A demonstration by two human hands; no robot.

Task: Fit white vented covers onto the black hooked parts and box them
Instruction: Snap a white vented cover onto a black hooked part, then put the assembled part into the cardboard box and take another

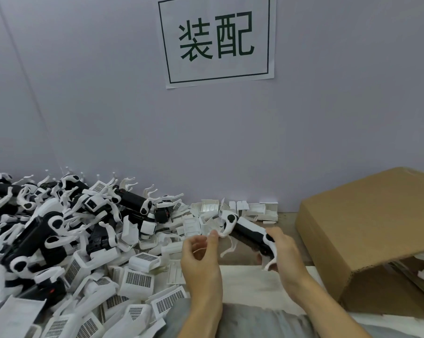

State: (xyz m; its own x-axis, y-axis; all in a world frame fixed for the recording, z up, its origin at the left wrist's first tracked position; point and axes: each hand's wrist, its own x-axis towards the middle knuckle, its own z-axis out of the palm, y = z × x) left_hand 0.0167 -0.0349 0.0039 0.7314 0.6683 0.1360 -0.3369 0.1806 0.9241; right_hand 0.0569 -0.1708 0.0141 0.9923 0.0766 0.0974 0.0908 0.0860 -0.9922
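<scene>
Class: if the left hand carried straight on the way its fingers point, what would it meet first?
Probably the white hook of the black part held by the right hand; the left hand fingertips are almost there, though depth is unclear.

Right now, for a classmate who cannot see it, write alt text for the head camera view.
A person's right hand grips a black hooked part while the left hand pinches its white hook. To the left lies a heap of white vented covers and black parts; to the right, a cardboard box on its side.
</scene>
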